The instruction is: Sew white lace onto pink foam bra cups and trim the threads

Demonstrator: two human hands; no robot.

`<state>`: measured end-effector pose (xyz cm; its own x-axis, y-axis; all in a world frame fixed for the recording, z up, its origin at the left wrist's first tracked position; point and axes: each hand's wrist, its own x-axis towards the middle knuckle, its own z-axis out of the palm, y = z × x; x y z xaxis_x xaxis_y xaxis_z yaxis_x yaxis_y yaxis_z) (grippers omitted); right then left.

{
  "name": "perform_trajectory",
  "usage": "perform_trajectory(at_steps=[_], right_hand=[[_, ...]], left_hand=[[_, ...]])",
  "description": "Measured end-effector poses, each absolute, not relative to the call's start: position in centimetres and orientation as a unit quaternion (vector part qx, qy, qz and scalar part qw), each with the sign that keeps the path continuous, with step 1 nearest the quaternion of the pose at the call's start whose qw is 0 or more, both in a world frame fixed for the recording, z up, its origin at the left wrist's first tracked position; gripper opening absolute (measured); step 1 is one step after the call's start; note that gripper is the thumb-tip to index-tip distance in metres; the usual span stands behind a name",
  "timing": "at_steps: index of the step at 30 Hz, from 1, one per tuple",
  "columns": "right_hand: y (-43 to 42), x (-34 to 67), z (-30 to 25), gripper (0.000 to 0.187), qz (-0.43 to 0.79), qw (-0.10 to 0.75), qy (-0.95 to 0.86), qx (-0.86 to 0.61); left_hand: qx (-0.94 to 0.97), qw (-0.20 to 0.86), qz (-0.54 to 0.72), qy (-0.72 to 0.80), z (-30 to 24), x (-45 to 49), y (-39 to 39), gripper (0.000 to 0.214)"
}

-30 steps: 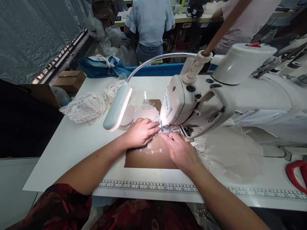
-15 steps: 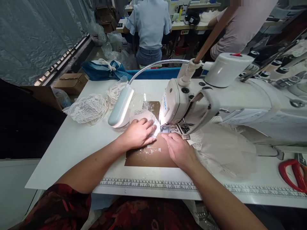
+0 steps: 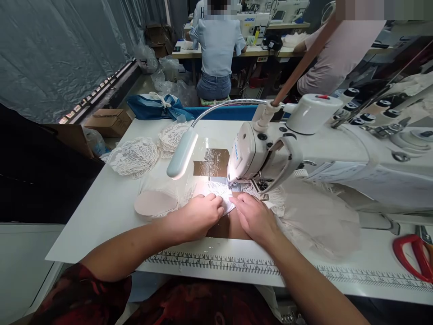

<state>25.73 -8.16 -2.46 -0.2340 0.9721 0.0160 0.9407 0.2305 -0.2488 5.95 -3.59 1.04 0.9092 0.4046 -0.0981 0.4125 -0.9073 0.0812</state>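
Both hands rest on a white lace piece [image 3: 219, 192] in front of the needle of a white sewing machine [image 3: 257, 153]. My left hand [image 3: 199, 214] pinches the lace edge with curled fingers. My right hand [image 3: 252, 214] lies beside it, its fingertips pressing the same lace. A pale pink padded cup [image 3: 154, 203] attached to the lace lies on the table left of my left hand. More pale fabric [image 3: 321, 216] spreads under the machine arm to the right.
A gooseneck lamp [image 3: 182, 153] hangs over the table's left middle. Piles of lace [image 3: 135, 155] sit at the far left. Red-handled scissors [image 3: 411, 255] lie at the right edge. A ruler strip [image 3: 209, 262] runs along the front edge. Two people sit at benches behind.
Both hands have drawn the lace back toward me, away from the needle. The pink cup has slid out from under the lamp to the left. The camera tilted up.
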Motion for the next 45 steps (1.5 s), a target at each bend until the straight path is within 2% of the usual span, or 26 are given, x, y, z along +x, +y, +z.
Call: perform_trajectory(at_steps=[4,8,12,17,20,22,26,29,31,37,45], right_hand=[[-8.2,25.7,-2.3,0.034,0.096,0.096,-0.78,-0.611],[-8.3,25.9,-2.3,0.032,0.083,0.128,-0.782,-0.605],[-8.8,25.9,-1.7,0.035,0.042,0.147,-0.796,-0.586],[-8.8,24.4,-0.5,0.047,0.004,0.105,-0.819,-0.564],[-8.0,23.6,-0.7,0.029,-0.018,0.069,-0.822,-0.566],[-7.6,23.5,-1.1,0.022,-0.043,0.086,-0.818,-0.567],[-8.4,24.6,-1.5,0.028,-0.022,0.145,-0.834,-0.532],[-10.0,25.3,-1.7,0.024,0.016,0.127,-0.845,-0.52],[-10.9,25.5,-1.9,0.023,0.023,0.123,-0.844,-0.521],[-11.7,25.3,-2.5,0.028,0.009,0.107,-0.818,-0.565],[-11.9,25.2,-2.9,0.03,-0.005,0.095,-0.82,-0.564]], left_hand=[[0.97,0.047,-0.016,0.236,-0.5,6.5,-2.8,0.02],[0.946,0.166,0.073,0.27,-1.0,6.3,-1.4,0.032],[0.9,0.293,0.129,0.296,-1.0,5.7,-0.9,0.033],[0.863,0.37,0.152,0.309,-1.3,5.4,-0.6,0.037],[0.862,0.383,0.158,0.293,-1.5,5.2,-0.2,0.041],[0.874,0.375,0.144,0.273,-1.3,5.1,-0.1,0.042],[0.921,0.311,0.102,0.21,-0.3,4.7,0.1,0.037],[0.954,0.223,0.078,0.183,0.2,4.6,0.0,0.023],[0.966,0.179,0.06,0.173,0.3,4.6,0.0,0.02],[0.971,0.151,0.061,0.173,-0.2,5.5,-0.3,0.021],[0.977,0.058,0.049,0.197,-0.9,6.1,-1.0,0.038]])
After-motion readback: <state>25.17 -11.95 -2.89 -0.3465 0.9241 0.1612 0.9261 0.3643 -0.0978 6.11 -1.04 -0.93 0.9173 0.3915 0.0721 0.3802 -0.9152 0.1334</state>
